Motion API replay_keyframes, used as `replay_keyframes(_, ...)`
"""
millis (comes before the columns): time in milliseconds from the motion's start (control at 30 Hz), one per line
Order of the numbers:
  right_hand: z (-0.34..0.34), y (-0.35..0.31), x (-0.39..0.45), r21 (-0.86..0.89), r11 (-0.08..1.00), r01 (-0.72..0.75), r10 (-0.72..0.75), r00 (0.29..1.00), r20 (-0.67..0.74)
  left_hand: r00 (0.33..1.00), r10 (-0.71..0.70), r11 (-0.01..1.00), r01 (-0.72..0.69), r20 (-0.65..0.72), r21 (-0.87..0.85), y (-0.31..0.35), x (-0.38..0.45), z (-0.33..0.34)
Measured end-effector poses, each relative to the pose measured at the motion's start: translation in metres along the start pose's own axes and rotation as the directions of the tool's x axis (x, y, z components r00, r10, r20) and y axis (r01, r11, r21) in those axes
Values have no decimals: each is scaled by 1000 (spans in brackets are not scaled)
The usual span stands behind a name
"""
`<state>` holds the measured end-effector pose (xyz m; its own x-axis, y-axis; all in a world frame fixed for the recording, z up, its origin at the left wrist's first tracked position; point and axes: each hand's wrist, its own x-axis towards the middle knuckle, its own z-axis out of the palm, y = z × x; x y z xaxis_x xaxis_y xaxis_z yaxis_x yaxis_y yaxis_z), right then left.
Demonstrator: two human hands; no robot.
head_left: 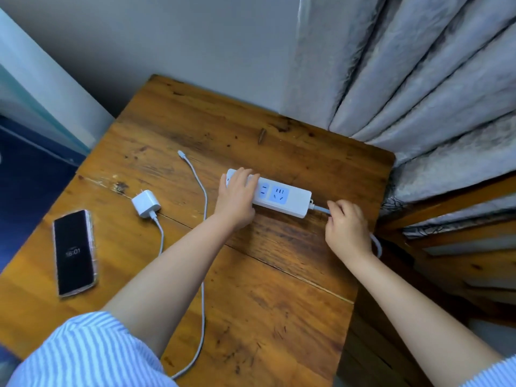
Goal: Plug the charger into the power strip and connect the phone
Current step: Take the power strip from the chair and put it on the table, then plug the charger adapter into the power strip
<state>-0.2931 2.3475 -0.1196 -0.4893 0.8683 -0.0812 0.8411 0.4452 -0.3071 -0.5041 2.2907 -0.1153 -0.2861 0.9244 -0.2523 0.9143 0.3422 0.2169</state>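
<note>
From the head camera, a wooden table [251, 275] is filling the middle of the view, with a grey curtain [418, 79] hanging at its far right corner and a pale wall behind.

A white power strip [282, 197] is lying flat on the far right part of the table, its sockets facing up. The left hand [237, 196] is resting palm down over the strip's left end, fingers loosely spread and curling over its far edge, covering the sockets there; it is pressing or lightly gripping the strip rather than closing fully around it. The right hand [347, 224] is sitting just beside the strip's right end, fingers curled in around the strip's grey cord [321, 209] where it is leaving the housing; the cord is running on behind the hand and off the table's right edge.

The white charger [145, 203] is lying on the table to the left of the strip, well apart from it and unplugged. Its white cable [205, 208] is looping toward the near table edge and back up, its free plug [182, 155] lying on the wood beyond the charger. The phone [74, 252] is lying face up near the left edge, screen showing a clock, touching neither cable nor charger.

Striped sleeves [83, 353] are showing at the bottom corners.
</note>
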Motion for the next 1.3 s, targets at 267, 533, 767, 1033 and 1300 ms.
replay_keyframes(267,43,-104,-19,160,891,425,-443,891,101,778,-584,798,497,-232,-342,-99,-61,2)
replay_keyframes(533,90,-130,-23,53,953,298,-301,917,263,627,-778,549,651,-37,-524,-149,-71,7)
replay_keyframes(767,95,-131,-24,30,959,283,-282,933,223,717,-697,590,575,1,-567,-162,-75,14)
replay_keyframes(1033,81,-130,-24,265,954,144,-212,945,249,853,-505,375,356,133,-856,-138,-98,11)
replay_keyframes(1300,53,-94,-58,360,930,-77,-34,955,293,983,-128,679,182,129,-711,-73,-104,28)
